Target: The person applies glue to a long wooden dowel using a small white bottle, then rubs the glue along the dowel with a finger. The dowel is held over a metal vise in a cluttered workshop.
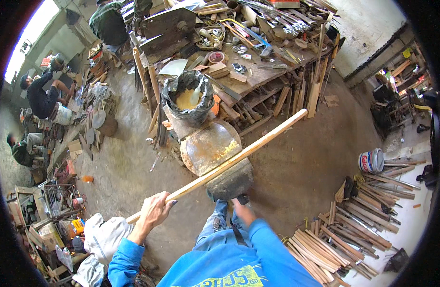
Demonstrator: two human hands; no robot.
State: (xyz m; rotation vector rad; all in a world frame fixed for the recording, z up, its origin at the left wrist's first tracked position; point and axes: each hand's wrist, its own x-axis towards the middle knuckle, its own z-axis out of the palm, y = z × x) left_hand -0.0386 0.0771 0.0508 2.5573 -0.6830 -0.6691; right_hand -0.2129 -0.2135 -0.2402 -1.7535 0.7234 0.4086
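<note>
My left hand (155, 210) is closed around the lower end of a long pale wooden pole (248, 151), which slants up to the far right. The pole passes over a round, worn work surface (203, 148) dusted with yellow and a dark grey rounded slab (233, 179) in front of me. My right hand (244, 213) is low beside the slab, by a small dark object (241, 197); motion blurs its fingers, so its grip is unclear. Beyond the work surface stands a bucket lined with a black bag (184, 115), holding yellowish material and a whitish plastic bottle (196, 95).
A cluttered workbench (263, 79) with tools and wood scraps stands ahead. Wooden sticks (320, 253) are piled at the lower right, near a white bucket (371, 160). Pale cloth (106, 234) lies at left. People (45, 98) sit among scraps at far left.
</note>
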